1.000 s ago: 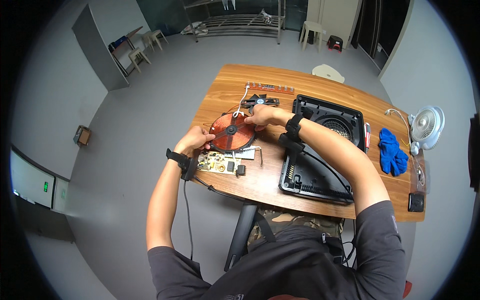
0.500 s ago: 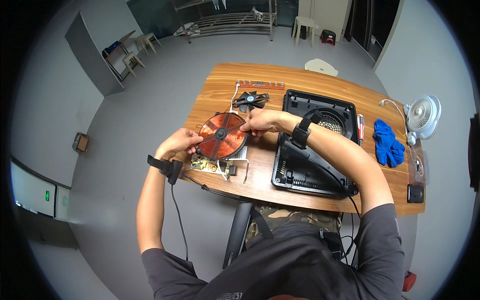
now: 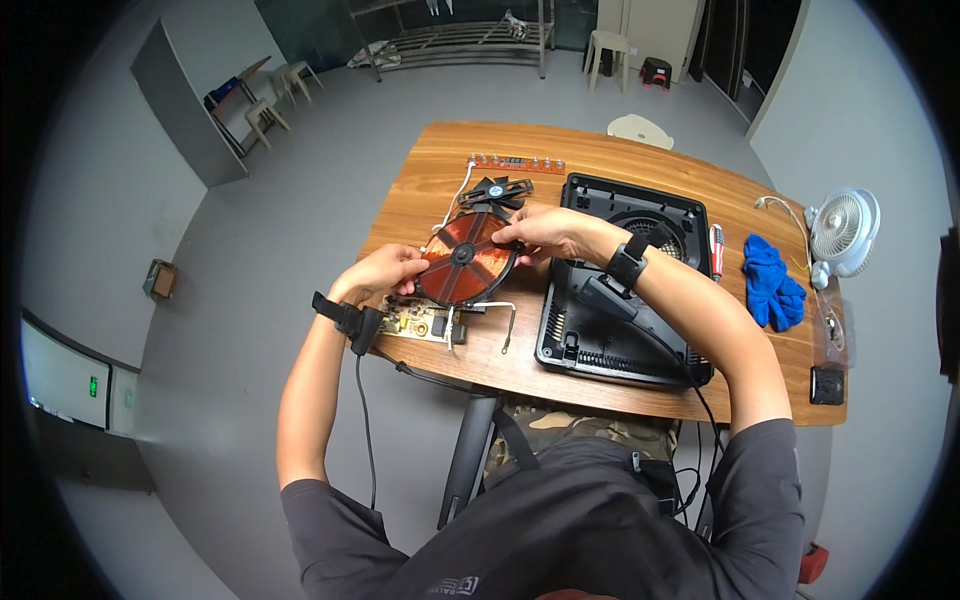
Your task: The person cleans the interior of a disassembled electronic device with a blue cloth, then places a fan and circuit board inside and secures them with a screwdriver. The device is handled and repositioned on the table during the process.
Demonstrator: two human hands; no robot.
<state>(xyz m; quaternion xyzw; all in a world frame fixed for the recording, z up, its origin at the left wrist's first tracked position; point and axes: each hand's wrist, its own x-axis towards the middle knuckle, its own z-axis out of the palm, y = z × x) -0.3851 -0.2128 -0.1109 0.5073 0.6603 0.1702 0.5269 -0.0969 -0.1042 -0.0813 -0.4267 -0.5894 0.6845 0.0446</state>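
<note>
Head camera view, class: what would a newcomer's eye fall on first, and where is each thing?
First, the round copper-coloured coil disc, gripped at its rim by the left hand and right hand over the left part of the brown wood-grain table. Next, the open black plastic casing to its right. Farther right, a crumpled bright blue cloth lies beside a small round white fan.

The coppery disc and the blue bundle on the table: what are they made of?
Coppery disc: probably copper, glossy, from its reddish-orange sheen, though any strands are too fine to tell. Blue bundle: likely soft, matte fabric, from its loose folds.
</note>
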